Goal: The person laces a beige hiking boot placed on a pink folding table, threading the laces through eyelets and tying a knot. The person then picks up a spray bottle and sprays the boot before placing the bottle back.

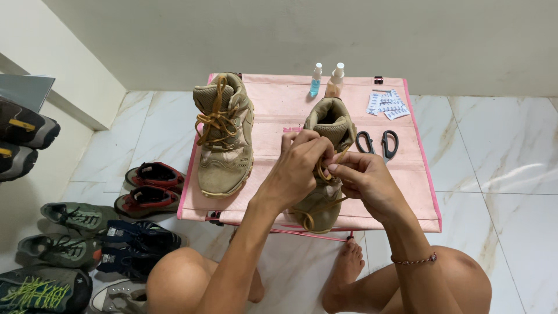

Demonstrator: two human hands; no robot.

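Two hands meet over a tan lace-up boot (325,168) on the pink tabletop (407,186): the left hand (299,168) and right hand (363,180) both pinch its yellow-brown lace (321,170). They hide the boot's middle. Its length runs front to back, toe toward the person.

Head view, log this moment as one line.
left hand: pinching tan lace | right hand: pinching tan lace | tan suede boot: upright on pink folding table | second laced tan boot: untouched, left

Two tan boots (224,136), two bottles (325,79), one scissors (378,143), eight floor shoes (78,217).
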